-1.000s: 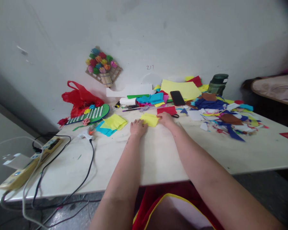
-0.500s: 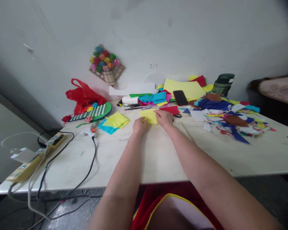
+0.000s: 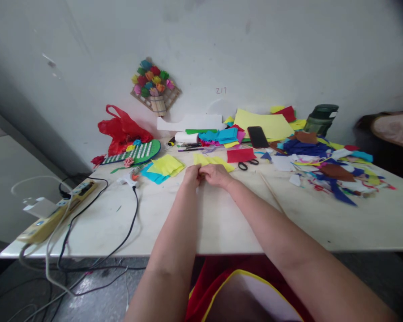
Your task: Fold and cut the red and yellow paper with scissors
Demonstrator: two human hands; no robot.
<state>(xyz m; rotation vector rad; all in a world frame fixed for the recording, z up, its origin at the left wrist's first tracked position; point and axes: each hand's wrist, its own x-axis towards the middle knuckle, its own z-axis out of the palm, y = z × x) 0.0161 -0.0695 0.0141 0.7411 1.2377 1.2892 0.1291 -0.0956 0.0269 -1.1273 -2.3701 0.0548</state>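
Note:
A yellow piece of crepe paper [image 3: 218, 162] is between my hands at the middle of the table, its near edge hidden by my fingers. My left hand [image 3: 192, 175] pinches its near left corner. Right beside it, almost touching, my right hand [image 3: 216, 174] has its fingers bent down on the same edge. Left of my hands lie yellow sheets [image 3: 168, 165] on top of blue ones [image 3: 154, 175]. Beyond my right hand are a red piece of paper [image 3: 241, 155] and scissors with black handles [image 3: 243, 166], their blades hidden under the red paper.
A glue gun [image 3: 130, 178] with a cord and a power strip [image 3: 55, 214] lie at left. A thin stick [image 3: 272, 193] rests right of my arms. Paper scraps [image 3: 339, 172], a phone [image 3: 257, 137] and a green bottle [image 3: 321, 120] are at the right and back.
My right hand has moved left and nearer, from the paper's far right side to beside my left hand. The scissors handles now show more. The whole view has shifted slightly.

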